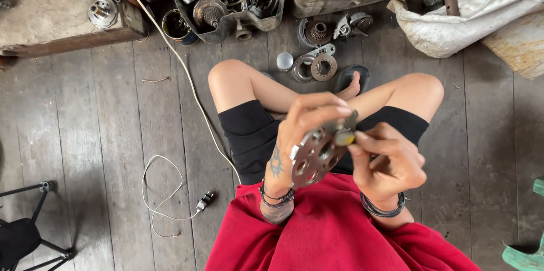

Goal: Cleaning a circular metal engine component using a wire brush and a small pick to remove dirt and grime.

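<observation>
1. Red shirt (334, 237) is filling the bottom edge under my wrists.
2. I am clamping my left hand (303, 129) around the rim of a perforated metal disc (314, 157), tilted above my lap.
3. My right hand (388, 163) is pinching a small yellowish piece (344, 138) at the disc's upper edge.
4. I am judging the disc stiff, fairly heavy, maybe greasy; gripping the rim suits best.

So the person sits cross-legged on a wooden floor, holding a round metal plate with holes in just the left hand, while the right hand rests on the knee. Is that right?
Not quite. The head view shows both hands on the round metal plate with holes: the left hand grips it, and the right hand pinches its edge with its fingers. The rest holds.
</observation>
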